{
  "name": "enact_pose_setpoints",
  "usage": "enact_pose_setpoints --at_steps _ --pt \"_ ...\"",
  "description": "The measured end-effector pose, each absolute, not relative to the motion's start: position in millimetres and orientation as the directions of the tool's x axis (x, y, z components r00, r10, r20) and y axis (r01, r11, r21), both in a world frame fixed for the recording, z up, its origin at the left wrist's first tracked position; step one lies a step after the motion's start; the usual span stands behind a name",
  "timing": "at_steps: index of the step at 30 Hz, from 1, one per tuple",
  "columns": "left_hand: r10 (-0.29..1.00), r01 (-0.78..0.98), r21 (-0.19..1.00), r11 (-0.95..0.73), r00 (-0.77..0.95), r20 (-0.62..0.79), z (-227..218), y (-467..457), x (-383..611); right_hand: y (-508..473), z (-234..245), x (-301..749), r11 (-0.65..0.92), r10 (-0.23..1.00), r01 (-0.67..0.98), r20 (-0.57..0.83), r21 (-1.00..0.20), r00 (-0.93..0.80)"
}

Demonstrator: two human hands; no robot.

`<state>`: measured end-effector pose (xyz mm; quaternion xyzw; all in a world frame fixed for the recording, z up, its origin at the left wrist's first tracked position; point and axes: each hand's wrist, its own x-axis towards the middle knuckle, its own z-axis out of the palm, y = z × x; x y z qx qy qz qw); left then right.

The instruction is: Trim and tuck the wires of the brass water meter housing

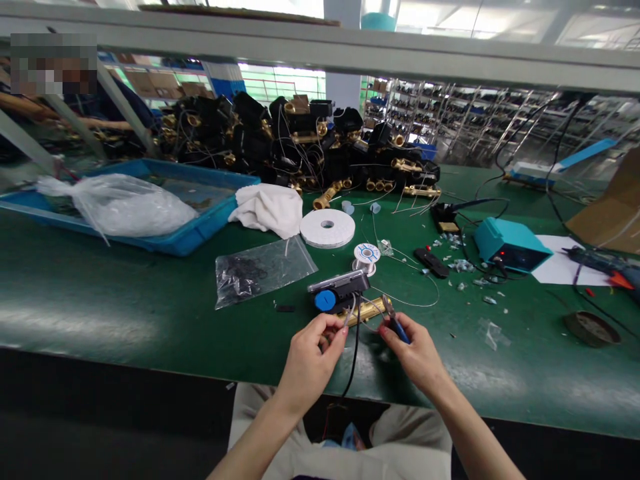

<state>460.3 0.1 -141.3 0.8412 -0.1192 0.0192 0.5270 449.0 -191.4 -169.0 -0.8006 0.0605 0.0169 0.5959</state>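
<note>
In front of me on the green bench lies a meter with a black housing and a blue round cap, mounted on a brass pipe body. My left hand pinches a thin grey cable just before the meter. My right hand is closed around blue-handled cutting pliers, their jaws pointing up beside the brass end. A black cable hangs from the meter between my hands, down over the bench edge. A spool of solder wire stands just behind the meter.
A blue tray with a plastic bag sits at the left. Brass-and-black meters are piled at the back. A white tape roll, a zip bag, a teal box and scraps lie around. A shelf beam crosses above.
</note>
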Motion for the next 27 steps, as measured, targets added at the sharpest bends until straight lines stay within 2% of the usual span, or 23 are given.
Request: enact_pose_setpoints --at_steps 4,8,10,12,14,17,20,23,27 --pt "-0.136 -0.196 0.896 -0.398 0.979 0.153 -138.1 0.3 465.1 -192.1 -170.2 448.8 -0.302 -0.083 -0.127 -0.107 -0.945 0.991" --pt "0.032 -0.330 0.792 -0.514 0.915 0.402 -145.8 11.0 475.9 -195.0 -169.8 447.8 -0.361 -0.066 -0.141 -0.125 -0.922 0.990" --pt "0.134 -0.328 0.795 -0.511 0.883 0.450 -153.2 16.8 486.0 -198.6 -166.1 449.6 -0.417 -0.056 -0.143 -0.131 -0.898 0.990" --pt "0.187 -0.221 0.889 -0.400 0.930 0.315 -160.8 19.8 498.2 -202.9 -157.8 455.6 -0.497 -0.054 -0.124 -0.112 -0.859 0.992" --pt "0.176 -0.041 0.968 -0.249 0.981 0.086 -166.3 19.1 509.8 -206.0 -144.7 466.2 -0.602 -0.048 -0.079 -0.063 -0.794 0.997" --pt "0.129 0.171 0.976 -0.134 0.980 -0.154 -167.1 14.8 521.6 -205.8 -121.9 486.5 -0.784 0.015 0.032 0.033 -0.620 0.999" --pt "0.090 0.257 0.961 -0.102 0.964 -0.249 -161.7 12.7 526.4 -200.0 -105.3 502.5 -0.919 0.128 0.150 0.084 -0.365 0.988" --pt "0.062 0.300 0.948 -0.105 0.953 -0.295 -155.8 14.6 529.3 -190.6 -98.9 508.8 -0.968 0.205 0.208 0.038 -0.140 0.978" --pt "0.014 0.309 0.940 -0.144 0.951 -0.310 -149.9 16.7 533.3 -179.1 -96.3 508.7 -0.985 0.172 0.171 -0.024 -0.015 0.985"
